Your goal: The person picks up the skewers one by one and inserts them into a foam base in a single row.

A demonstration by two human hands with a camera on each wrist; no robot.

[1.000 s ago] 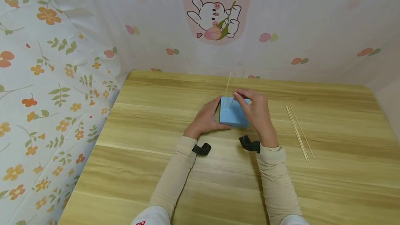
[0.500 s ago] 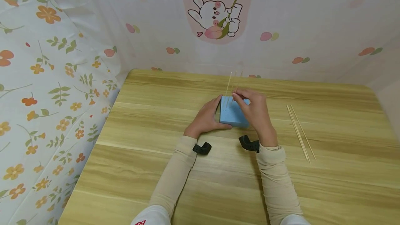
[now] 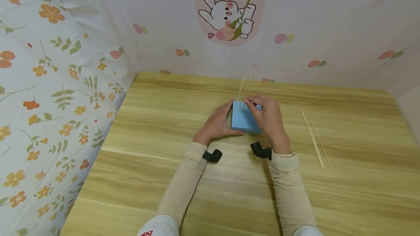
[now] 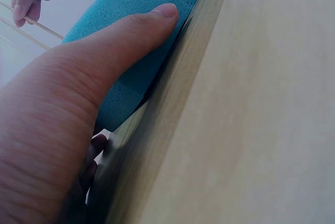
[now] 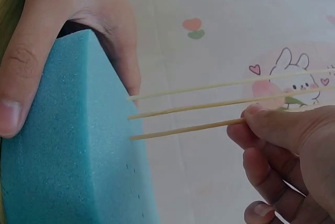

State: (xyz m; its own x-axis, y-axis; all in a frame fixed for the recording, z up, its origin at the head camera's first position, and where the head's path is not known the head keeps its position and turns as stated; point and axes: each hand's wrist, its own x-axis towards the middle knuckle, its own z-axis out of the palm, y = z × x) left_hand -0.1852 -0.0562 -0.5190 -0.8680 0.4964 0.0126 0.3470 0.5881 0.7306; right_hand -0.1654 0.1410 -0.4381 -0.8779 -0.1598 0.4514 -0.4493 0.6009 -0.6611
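A blue foam block [image 3: 247, 121] with small holes in its top rests on the table. My left hand [image 3: 216, 123] grips its left side, the thumb [image 4: 141, 33] along the near face and the other fingers round behind. Three thin sticks [image 5: 193, 108] rise from the block side by side. My right hand [image 3: 269, 117] pinches the nearest stick [image 5: 183, 129] between thumb and forefinger, a little above the foam, and this stick's lower end meets the block's surface. The right hand's other fingers are loosely bent and hold nothing.
Several loose sticks [image 3: 313, 141] lie on the wooden table [image 3: 361, 156] to the right of the right hand. A patterned cloth [image 3: 164, 21] hangs behind the table and another stretch, with flowers, is at the left. Black curved pieces [image 3: 213, 156] are attached at both wrists.
The pinched stick has tilted from a rightward lean to more nearly line up with the other two, its top shifting slightly left and down. My left hand has kept its grip on the block.
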